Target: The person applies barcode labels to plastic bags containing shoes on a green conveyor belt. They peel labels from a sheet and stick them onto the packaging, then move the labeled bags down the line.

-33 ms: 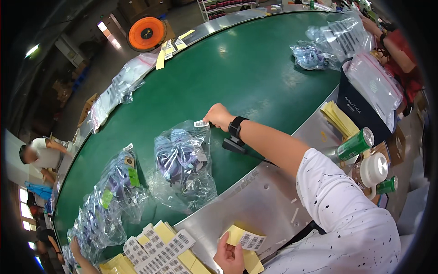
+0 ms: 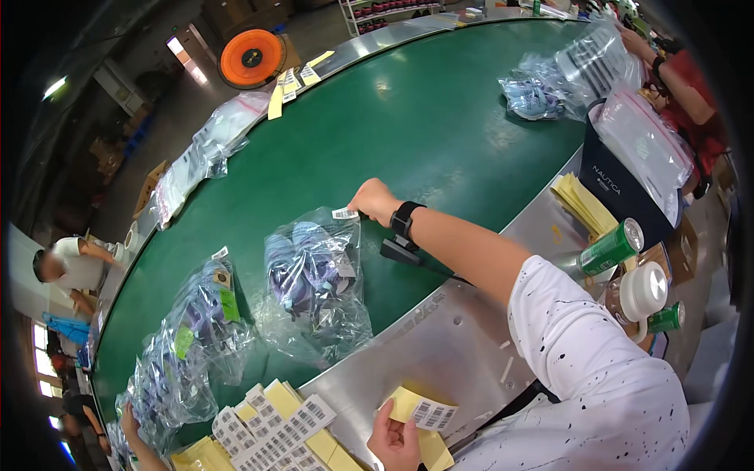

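Note:
My right hand (image 2: 375, 201), with a black watch (image 2: 404, 220) on its wrist, reaches out over the green belt (image 2: 408, 118). It pinches a small white barcode label (image 2: 345, 213) at the top edge of a clear bag holding purple-blue shoes (image 2: 314, 275). Under that wrist a small black device with a cable (image 2: 400, 250) lies at the belt's edge. Near the bottom, my left hand (image 2: 397, 439) holds a yellow backing sheet with a barcode label (image 2: 424, 412) above the steel counter (image 2: 440, 353).
More bagged shoes (image 2: 196, 345) lie left of mine, with another person's hand (image 2: 133, 428) on them. Strips of barcode labels (image 2: 275, 428) sit on the counter. Green cans (image 2: 613, 247), a white-lidded cup (image 2: 644, 290) and a dark bag (image 2: 620, 188) stand at right. Other people work at top right (image 2: 675, 71) and far left (image 2: 67, 263).

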Motion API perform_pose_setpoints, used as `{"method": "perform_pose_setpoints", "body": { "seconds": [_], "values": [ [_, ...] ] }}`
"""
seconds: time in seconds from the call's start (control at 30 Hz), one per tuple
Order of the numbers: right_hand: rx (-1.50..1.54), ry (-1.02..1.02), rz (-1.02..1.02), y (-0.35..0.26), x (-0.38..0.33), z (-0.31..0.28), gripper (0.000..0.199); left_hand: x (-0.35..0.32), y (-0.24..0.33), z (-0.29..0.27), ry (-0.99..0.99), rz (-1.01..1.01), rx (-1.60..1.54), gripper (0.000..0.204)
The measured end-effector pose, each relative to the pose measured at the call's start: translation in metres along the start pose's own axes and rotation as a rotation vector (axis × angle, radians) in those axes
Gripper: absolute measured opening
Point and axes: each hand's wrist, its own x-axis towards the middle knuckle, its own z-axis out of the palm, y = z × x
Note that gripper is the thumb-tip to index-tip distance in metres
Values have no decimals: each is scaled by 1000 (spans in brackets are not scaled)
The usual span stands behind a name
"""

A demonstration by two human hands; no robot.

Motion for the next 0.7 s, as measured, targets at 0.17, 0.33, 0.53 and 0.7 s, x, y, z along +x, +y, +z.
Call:
{"method": "perform_pose_setpoints", "body": {
  "seconds": [0.17, 0.33, 0.53, 0.7],
  "values": [
    [-335, 3, -130, -10, -20, 11, 17, 0, 3, -3, -30, -11, 31, 40],
    [-521, 59, -230, -20, -47, 28, 14, -3, 0, -8, -62, -81, 76, 41],
    [-783, -77, -360, -21, -45, 35, 20, -3, -15, -1, -9, 4, -125, 44],
    [-857, 31, -344, -16, -40, -3, 31, 4, -20, 3, -27, 36, -182, 43]
  ]
}}
